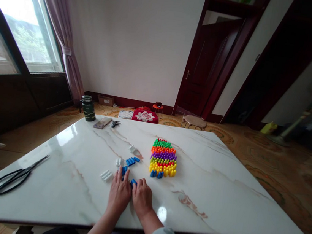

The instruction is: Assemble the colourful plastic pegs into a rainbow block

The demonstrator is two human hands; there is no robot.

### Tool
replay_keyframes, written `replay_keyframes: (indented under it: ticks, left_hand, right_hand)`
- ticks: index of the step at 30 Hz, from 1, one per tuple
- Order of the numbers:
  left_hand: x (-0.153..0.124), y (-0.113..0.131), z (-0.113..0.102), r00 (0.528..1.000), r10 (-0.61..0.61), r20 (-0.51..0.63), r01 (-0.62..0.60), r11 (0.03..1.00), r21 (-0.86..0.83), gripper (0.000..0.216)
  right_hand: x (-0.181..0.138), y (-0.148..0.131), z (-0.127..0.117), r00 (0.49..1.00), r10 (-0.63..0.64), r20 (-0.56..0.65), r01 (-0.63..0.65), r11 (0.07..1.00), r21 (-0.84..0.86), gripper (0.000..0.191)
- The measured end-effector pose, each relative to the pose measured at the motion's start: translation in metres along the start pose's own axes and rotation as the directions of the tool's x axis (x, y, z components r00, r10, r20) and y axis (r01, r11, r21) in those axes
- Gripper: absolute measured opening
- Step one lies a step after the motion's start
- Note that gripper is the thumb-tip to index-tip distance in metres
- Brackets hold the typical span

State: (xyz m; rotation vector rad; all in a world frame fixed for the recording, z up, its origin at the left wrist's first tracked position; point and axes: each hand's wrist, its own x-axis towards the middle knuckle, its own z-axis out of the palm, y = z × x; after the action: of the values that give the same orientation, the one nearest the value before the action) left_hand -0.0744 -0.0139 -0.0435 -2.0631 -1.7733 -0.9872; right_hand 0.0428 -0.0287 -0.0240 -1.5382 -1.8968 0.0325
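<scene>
Both hands rest flat on the marble table [221, 187] close to its near edge, side by side and almost touching each other. The left hand [119, 193] lies with its fingertips on a small blue peg [124, 170]; the right hand [141, 199] has another blue peg [133, 182] at its fingertips, between the 2 hands. It seems the fingers press or pinch these pieces against the table, but the camera sees only the backs of the hands, so I cannot tell if either hand is really closed on a peg.

Just beyond the hands, toward the middle of the table, a few more loose blue pegs [132, 161] lie together, with white pegs [106, 174] to their left. To the right of them stands the block of coloured pegs [164, 158], packed in rows by colour: green at the far side, then orange, purple, red and yellow, with 2 blue ones begun at the near side. The loose pieces probably lie near so that they are easy to reach.

No tray or box holds the pegs. The only container is a dark green jar [88, 108] at the far left corner, lid on, contents not visible. Near the left edge lie black scissors [12, 179].
</scene>
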Motion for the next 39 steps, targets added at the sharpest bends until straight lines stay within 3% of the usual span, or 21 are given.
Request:
replay_keyframes:
  ticks: [3, 6, 8, 14, 19, 21, 25, 28, 32, 39]
  left_hand:
    - [0.001, 0.0, -0.001, 1.0, 0.011, -0.007, -0.011, 1.0, -0.002, 0.04]
    - [0.001, 0.0, 0.0, 1.0, 0.002, -0.017, -0.003, 1.0, -0.011, 0.041]
    - [0.001, 0.0, 0.001, 1.0, -0.005, -0.019, 0.005, 1.0, -0.019, 0.041]
    - [0.001, -0.001, 0.002, 1.0, 0.01, -0.011, -0.01, 1.0, -0.023, 0.041]
    - [0.0, -0.001, 0.003, 0.999, -0.022, -0.023, 0.022, 0.999, -0.024, 0.04]
    - [-0.001, 0.0, 0.003, 1.0, -0.027, -0.008, 0.027, 1.0, -0.007, 0.04]
    - [0.0, 0.003, 0.001, 0.998, -0.056, 0.039, 0.056, 0.998, 0.018, 0.041]
    - [0.001, 0.005, 0.001, 0.995, -0.083, 0.054, 0.083, 0.997, 0.011, 0.042]
    - [0.0, 0.005, 0.003, 0.995, -0.084, 0.047, 0.084, 0.996, -0.007, 0.043]
    - [-0.001, 0.002, 0.005, 0.996, -0.078, 0.033, 0.078, 0.997, -0.018, 0.043]
  right_hand:
    - [0.001, 0.004, -0.005, 0.991, 0.123, -0.051, -0.106, 0.96, 0.261, 0.028]
    - [0.003, 0.007, -0.01, 0.957, 0.291, -0.018, -0.238, 0.817, 0.525, 0.027]
    - [0.004, 0.008, -0.012, 0.947, 0.319, -0.043, -0.239, 0.785, 0.571, 0.021]
    - [0.005, 0.005, -0.012, 0.961, 0.252, -0.117, -0.153, 0.832, 0.533, 0.011]
    - [0.002, 0.01, -0.02, 0.937, 0.35, -0.002, -0.247, 0.665, 0.704, 0.017]
    - [-0.002, 0.025, -0.034, 0.933, 0.354, -0.067, -0.215, 0.697, 0.684, 0.02]
    - [-0.004, 0.076, -0.073, 0.914, 0.254, -0.317, -0.108, 0.904, 0.415, 0.022]
    - [0.001, 0.111, -0.091, 0.933, 0.184, -0.31, -0.115, 0.967, 0.228, 0.022]
    - [0.01, 0.128, -0.084, 0.955, 0.159, -0.25, -0.127, 0.982, 0.139, 0.021]
    - [0.008, 0.118, -0.061, 0.901, 0.227, -0.37, -0.146, 0.961, 0.234, 0.014]
